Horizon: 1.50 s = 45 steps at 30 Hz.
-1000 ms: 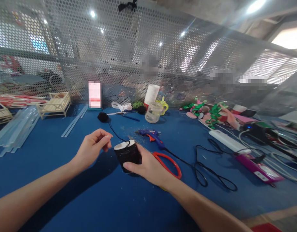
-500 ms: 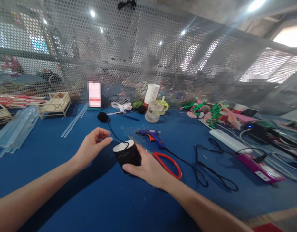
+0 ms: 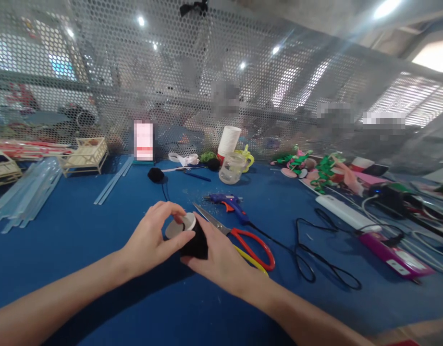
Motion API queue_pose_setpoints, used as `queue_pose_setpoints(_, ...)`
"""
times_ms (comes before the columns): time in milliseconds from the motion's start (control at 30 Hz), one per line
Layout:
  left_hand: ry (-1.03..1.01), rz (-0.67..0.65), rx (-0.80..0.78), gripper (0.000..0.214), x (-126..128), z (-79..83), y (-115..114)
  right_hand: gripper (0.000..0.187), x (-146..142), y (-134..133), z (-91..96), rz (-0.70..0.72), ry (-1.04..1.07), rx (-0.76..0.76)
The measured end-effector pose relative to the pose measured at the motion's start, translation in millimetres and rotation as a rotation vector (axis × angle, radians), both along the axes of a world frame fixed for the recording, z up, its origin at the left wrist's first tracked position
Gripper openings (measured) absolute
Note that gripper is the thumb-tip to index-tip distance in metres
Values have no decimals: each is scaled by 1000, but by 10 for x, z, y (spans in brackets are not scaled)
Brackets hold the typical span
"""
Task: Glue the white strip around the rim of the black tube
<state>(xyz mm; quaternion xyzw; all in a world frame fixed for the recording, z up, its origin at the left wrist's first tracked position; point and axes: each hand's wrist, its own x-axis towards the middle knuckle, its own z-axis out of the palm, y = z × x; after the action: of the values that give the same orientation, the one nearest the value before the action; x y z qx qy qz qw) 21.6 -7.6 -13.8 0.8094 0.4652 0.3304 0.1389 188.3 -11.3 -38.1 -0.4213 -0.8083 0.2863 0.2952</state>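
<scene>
Black-wrapped cup (image 3: 195, 246): held at the middle of the work area, over the blue table (image 3: 73, 226); its white mouth is tipped up and leftward. Whether its base is borne by the tabletop cannot be told.

Black strand (image 3: 166, 193): led from the dark yarn ball (image 3: 156, 175), farther back, toward the left hand (image 3: 153, 240), behind which it is lost from sight; a short dark line is seen at the cup's mouth.

Step in hand: judged to be the handling of yarn at the cup's rim, the visible side being already covered in black.

Next move: a steady cup and a snug strand seem to be called for, lest slack be left at the rim.

Left hand: extended from the lower left, forearm slanted upward; the fingers are curved close together over the mouth, and the thumb is laid along the near rim, apart from them. Whether yarn is pinched cannot be told.

Right hand (image 3: 225, 259): extended from the lower right; the cup is clasped, with the thumb set low on its near side and the fingers partly hidden behind.

Scissors (image 3: 226, 231): laid just beyond the right hand, the yellow handle partly covered.

Glue gun (image 3: 231, 204): placed beyond the scissors.
</scene>
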Motion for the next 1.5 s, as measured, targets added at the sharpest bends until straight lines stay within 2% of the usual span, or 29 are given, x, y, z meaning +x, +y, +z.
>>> queue_pose_setpoints(100,16,-120,0,14,-18,8,5,66,-6,3,-16,-3,7,-24)
queue_pose_setpoints(167,10,-113,-3,24,-36,4,27,59,3,9,0,15,54,-47)
queue_pose_setpoints(333,-40,7,-17,34,-102,-55,146,51,48,18,72,92,205,-139)
queue_pose_setpoints(467,-93,145,41,17,-150,-104,182,46,74,45,72,106,270,-224)
queue_pose_setpoints(533,-129,169,107,12,-154,-99,150,43,82,65,62,86,274,-246)
queue_pose_setpoints(567,-132,143,149,10,-150,-89,126,43,85,73,59,77,277,-244)
queue_pose_setpoints(633,-60,6,171,7,-129,-64,76,44,89,85,56,75,284,-219)
queue_pose_setpoints(767,8,-54,71,11,-77,-37,34,45,70,73,56,93,289,-122)
queue_pose_setpoints(967,-67,-99,-248,14,-82,-27,85,56,79,70,50,88,171,-85)
queue_pose_setpoints(1033,-97,-86,-300,16,-96,-25,99,58,162,159,108,12,105,-76)
queue_pose_setpoints(1100,-128,-79,-296,18,-105,-31,107,43,290,312,209,-152,11,-39)
queue_pose_setpoints(1167,-149,-79,-275,18,-108,-46,113,28,432,498,312,-360,-172,57)
queue_pose_setpoints(1200,-156,-75,-262,18,-106,-55,116,27,495,591,346,-446,-327,39)
queue_pose_setpoints(1267,-161,-59,-243,17,-97,-72,119,21,585,750,357,-476,-432,-37)
queue_pose_setpoints(1333,-163,-35,-230,17,-83,-81,120,14,619,861,290,-474,-479,-117)
queue_pose_setpoints(1500,-163,-12,-229,18,-56,-62,110,27,607,970,61,-516,-394,-175)
